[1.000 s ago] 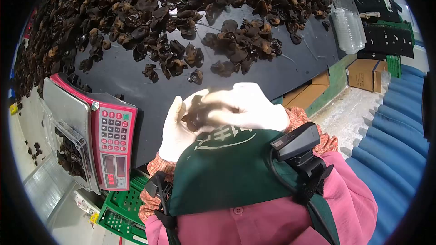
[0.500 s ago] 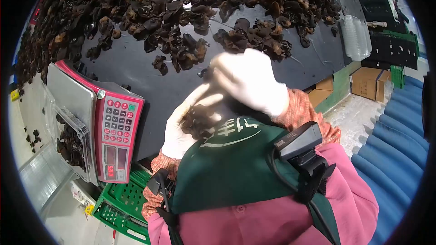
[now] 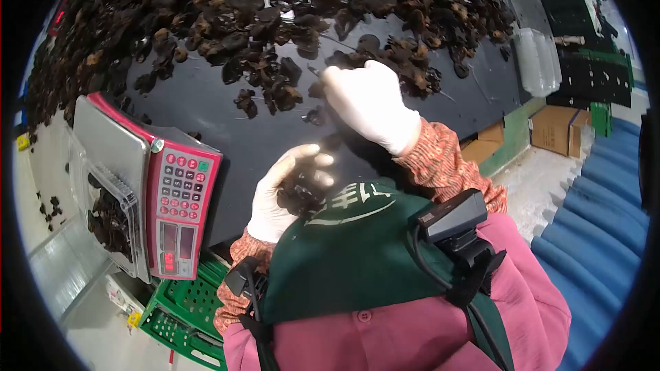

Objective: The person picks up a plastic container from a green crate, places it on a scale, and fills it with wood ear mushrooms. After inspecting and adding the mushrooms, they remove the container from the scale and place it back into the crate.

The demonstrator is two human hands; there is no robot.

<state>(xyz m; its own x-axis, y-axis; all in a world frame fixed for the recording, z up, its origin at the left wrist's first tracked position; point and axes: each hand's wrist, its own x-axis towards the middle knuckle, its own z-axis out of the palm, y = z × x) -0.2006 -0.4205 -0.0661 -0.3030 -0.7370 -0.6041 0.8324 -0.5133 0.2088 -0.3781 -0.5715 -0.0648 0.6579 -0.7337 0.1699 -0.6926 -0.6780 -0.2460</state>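
Note:
Dark brown wood ear mushrooms [image 3: 227,20] are heaped over the far part of the dark table [image 3: 234,124]. My left hand [image 3: 275,196], in a white glove, curls around a clump of wood ear [image 3: 297,196] close to the green apron. My right hand [image 3: 371,106], gloved too, is closed above the table, farther forward and to the right. A small dark tip shows just beyond its fingers; what it belongs to I cannot make out. A little wood ear piece [image 3: 315,116] lies on the table between the two hands.
At left a red digital scale [image 3: 180,192] bears a clear plastic box [image 3: 134,213] with wood ear in it. A green crate [image 3: 182,309] stands below. To the right are stacked clear trays [image 3: 537,62], a cardboard box [image 3: 553,129] and blue corrugated sheeting [image 3: 591,213].
My right hand has drawn apart from my left, a little forward. My left hand stays low with the clump, its fingertips slightly lower. The small piece between them is now uncovered.

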